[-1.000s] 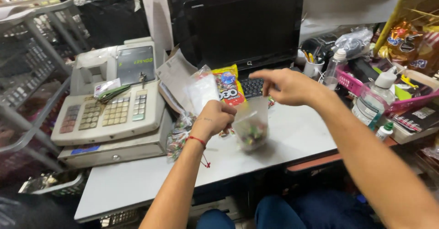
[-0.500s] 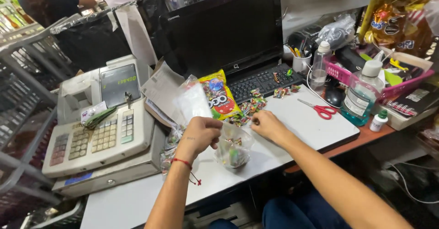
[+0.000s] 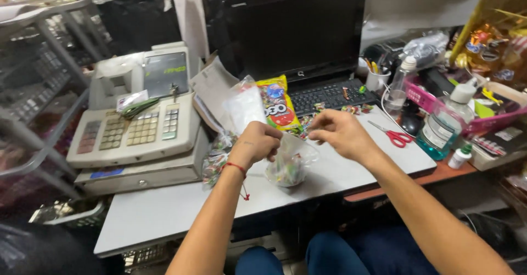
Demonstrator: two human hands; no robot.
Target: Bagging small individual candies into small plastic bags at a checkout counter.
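The right hand (image 3: pixel 340 135) has drawn back from the keyboard (image 3: pixel 329 95) to the clear bag (image 3: pixel 288 162), grip pinched shut, seemingly on a sweet; the left hand (image 3: pixel 262 143) keeps its grip clamped on the bag's mouth. The bag rests on the bench (image 3: pixel 164 214), part filled, so filling looks to be going on.

Both forearms are bare, no sleeves being seen. A thin red string bracelet (image 3: pixel 235 167) with a loose dangling end is worn on the left wrist. A small dark mark is seen on the left hand (image 3: pixel 258 143). The legs are covered by dark blue trousers (image 3: pixel 351 253).
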